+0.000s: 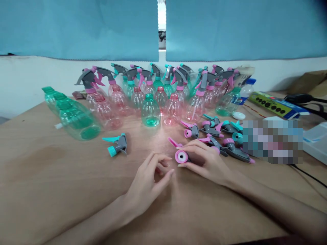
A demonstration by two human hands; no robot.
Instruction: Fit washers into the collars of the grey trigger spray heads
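Observation:
My right hand (pixel 204 161) grips a pink and grey trigger spray head (pixel 181 157), its collar opening turned toward me and its pink trigger pointing up to the left. Just left of it, my left hand (pixel 150 180) hovers with thumb and fingers apart, holding nothing. A turquoise and grey spray head (pixel 119 144) lies alone on the table, beyond the left hand. Several loose spray heads in pink and turquoise, among them a pink one (pixel 235 149), lie in a group by the right hand. Past the hands stands an uncapped green bottle (pixel 150 110) beside an uncapped pink bottle (pixel 172 110).
Many bottles with spray heads fitted, like this pink one (pixel 196 105), stand along the back. Green bottles (pixel 79 119) are at the left. A capped drink bottle (pixel 247 90), a long printed box (pixel 277 105) and a white plastic container (pixel 316 139) occupy the right side.

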